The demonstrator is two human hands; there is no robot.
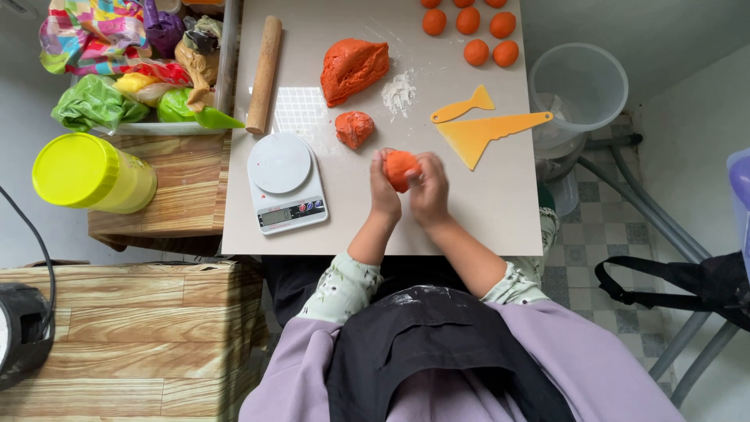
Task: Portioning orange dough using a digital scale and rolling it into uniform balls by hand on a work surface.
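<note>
Overhead view of a dough-portioning station, largest elements first. The pale tabletop (pixel 484 195) carries every working item, with a bare patch in front of the seated person where the shaping is done. To its left, a tray of crumpled coloured bags (pixel 117 70) sits off the work surface, and a yellow-lidded jar (pixel 86 173) stands on the wooden stand below it. An empty clear plastic tub (pixel 580 84) stands off the tabletop's right edge. The main mass of orange dough (pixel 353 69) lies at centre, far side, just beside a dusting of flour (pixel 399 92). A wooden rolling pin (pixel 264 74) lies lengthwise along the left edge, out of the hands' path. The digital kitchen scale (pixel 285 184) sits near the left hand, its round platform bare. Two yellow plastic scrapers (pixel 484 129) lie to the right, near the right hand. Seven finished orange balls (pixel 478 27) are grouped at the far right corner, well apart from the raw mass, which keeps done pieces separate. A small torn-off lump (pixel 355 129) rests between the main mass and the hands. The piece in hand, a small orange dough ball (pixel 400 168), is held just above the tabletop: the left hand (pixel 383 191) and right hand (pixel 430 187) are cupped and pressed against it from opposite sides, a hold suited to rounding it.
</note>
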